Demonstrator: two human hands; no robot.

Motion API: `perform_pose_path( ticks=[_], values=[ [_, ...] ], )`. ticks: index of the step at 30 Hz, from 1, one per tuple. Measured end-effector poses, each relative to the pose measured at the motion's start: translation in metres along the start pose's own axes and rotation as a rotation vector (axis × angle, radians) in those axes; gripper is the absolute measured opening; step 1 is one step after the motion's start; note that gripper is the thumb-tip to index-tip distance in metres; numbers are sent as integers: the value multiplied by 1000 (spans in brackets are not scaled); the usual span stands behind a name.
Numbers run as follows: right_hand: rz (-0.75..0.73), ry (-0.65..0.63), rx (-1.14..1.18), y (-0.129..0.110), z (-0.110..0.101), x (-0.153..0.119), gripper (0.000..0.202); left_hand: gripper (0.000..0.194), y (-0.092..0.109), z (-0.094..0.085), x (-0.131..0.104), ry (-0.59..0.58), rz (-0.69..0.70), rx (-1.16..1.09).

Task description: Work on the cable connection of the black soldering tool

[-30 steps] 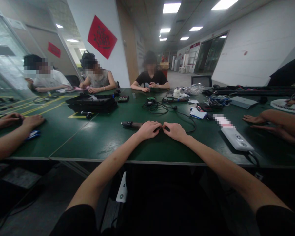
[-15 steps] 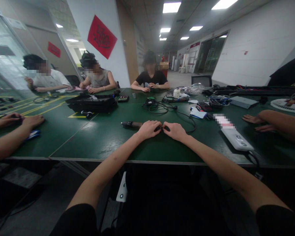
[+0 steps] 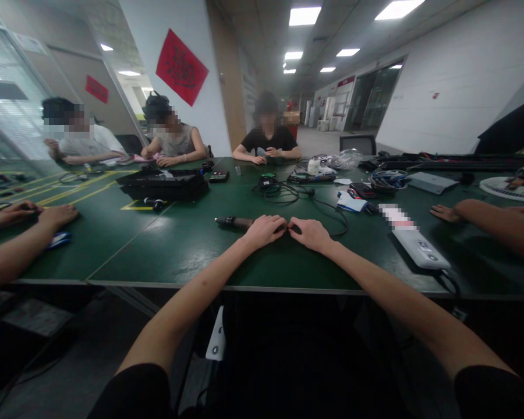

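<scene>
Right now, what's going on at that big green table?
The person's left hand hides one end of a dark tool on the green table. The right hand is close beside that hand, curled; whatever they pinch is too hidden to tell. Straight across, another person sits with hands close together.

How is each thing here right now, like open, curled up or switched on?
Left hand: curled; what it grips is hard to see.
Right hand: bent, fingertips close together.
Dark tool: lying on its side.
Black cable: loosely looped.
Black tray: open on top.
White device: lying, cable at one end.
Ceiling lights: on.
</scene>
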State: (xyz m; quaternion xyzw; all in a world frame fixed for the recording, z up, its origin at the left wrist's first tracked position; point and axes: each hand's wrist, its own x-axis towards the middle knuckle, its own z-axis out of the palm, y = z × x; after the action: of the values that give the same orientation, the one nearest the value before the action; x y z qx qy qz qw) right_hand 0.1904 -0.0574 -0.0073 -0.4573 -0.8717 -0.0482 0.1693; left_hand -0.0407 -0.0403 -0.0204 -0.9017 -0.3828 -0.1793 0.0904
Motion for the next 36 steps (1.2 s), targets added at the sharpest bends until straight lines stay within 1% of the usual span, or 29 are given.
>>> perform_pose_path(
  ticks=[2,7,10,12,16,20,25,29,33,36],
  values=[
    [-2,-3,4,0,0,0,21,22,0,1,0,6,-11,4],
    [-4,6,-4,1,-1,0,20,23,-1,2,-1,19,50,8],
    [-1,-5,4,0,-2,0,20,20,0,1,-1,6,19,7],
    [8,-16,4,-1,-3,-1,21,22,1,0,-1,11,2,8],
    [17,-29,-11,-2,-5,-1,22,21,2,-1,0,5,41,5],
    [13,-33,-6,-1,-4,0,21,23,2,-2,0,-3,-9,8],
    [0,-22,10,1,-3,-1,21,22,2,-3,-1,0,52,14],
    [2,-25,17,0,-4,-1,21,22,2,-2,-1,8,14,26],
    [5,-24,14,0,-4,-2,21,22,1,-1,-1,9,57,25],
    [-3,-24,20,0,-5,-2,20,20,1,0,0,4,34,22]
  ],
)
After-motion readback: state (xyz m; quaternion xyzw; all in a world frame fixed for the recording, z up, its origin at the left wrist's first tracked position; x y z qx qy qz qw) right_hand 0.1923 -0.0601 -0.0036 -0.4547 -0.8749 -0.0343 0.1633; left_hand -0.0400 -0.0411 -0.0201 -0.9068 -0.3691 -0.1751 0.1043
